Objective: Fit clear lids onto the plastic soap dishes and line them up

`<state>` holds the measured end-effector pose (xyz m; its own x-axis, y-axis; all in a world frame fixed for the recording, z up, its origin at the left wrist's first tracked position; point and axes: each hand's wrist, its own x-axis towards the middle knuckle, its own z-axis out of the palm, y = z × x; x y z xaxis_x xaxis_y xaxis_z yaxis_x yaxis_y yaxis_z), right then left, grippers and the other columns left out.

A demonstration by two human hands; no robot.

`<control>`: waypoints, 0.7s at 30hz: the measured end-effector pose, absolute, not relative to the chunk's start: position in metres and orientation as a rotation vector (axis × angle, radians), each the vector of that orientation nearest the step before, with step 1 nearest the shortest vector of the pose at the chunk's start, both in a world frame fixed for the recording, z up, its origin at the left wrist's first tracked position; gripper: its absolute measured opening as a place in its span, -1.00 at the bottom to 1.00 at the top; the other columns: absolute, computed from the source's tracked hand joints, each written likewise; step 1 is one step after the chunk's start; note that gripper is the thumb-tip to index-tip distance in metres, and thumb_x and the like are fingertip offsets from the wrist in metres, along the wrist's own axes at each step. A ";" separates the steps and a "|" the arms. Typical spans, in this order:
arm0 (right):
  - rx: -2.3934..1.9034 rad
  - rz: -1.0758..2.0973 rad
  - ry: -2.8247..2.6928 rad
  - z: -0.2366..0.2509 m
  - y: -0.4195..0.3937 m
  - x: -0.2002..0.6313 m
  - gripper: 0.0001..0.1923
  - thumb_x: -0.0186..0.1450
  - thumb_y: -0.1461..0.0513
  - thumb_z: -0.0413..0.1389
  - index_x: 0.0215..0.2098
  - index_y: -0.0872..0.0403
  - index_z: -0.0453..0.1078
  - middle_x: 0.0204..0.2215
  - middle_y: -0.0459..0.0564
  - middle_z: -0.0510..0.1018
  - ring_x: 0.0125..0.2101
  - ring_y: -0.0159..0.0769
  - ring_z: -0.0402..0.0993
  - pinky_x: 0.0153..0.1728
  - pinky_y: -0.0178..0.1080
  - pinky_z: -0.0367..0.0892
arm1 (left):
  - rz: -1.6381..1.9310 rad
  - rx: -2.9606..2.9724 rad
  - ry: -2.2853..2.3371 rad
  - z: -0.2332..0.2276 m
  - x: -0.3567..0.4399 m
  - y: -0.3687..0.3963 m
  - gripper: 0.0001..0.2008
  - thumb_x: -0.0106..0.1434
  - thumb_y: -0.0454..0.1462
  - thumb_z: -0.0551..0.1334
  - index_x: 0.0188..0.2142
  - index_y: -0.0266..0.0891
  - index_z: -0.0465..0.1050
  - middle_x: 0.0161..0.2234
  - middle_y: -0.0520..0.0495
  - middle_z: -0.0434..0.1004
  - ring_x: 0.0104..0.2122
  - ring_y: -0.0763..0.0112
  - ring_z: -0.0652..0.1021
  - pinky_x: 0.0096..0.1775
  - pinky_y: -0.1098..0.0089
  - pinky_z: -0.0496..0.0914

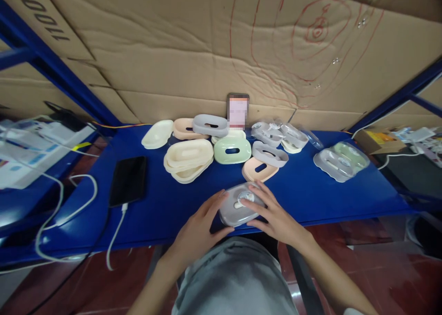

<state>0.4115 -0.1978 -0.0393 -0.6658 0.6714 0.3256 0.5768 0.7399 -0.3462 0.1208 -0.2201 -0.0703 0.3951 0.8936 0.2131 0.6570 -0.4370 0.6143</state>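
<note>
A grey oval plastic box [238, 207] lies on the blue table [311, 195] near its front edge. Both hands grip it. My left hand [200, 230] clasps its left and near side. My right hand [272, 213] covers its right side, fingers spread over the lid. Beyond it lie more oval plastic parts: a stack of cream trays [188, 160], a green lid [232, 150], a peach lid [259, 170] and grey lids [210, 125].
A black phone [128, 180] with a white cable [115, 234] lies at the left. Bagged grey and green boxes [340, 162] sit at the right. An upright phone [238, 110] leans on the cardboard wall [207, 43]. Blue shelf bars [51, 66] frame both sides.
</note>
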 end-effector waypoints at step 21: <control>-1.655 -0.352 -2.071 -0.033 -0.147 0.527 -0.39 0.57 0.03 0.00 0.53 -0.04 0.17 0.49 0.19 0.25 0.50 0.14 0.08 0.41 0.31 0.09 | 0.575 2.699 1.308 -0.029 0.200 -0.180 -0.34 0.49 -0.15 0.28 0.49 -0.14 0.15 0.50 -0.27 0.20 0.38 -0.09 0.40 0.26 -0.05 0.43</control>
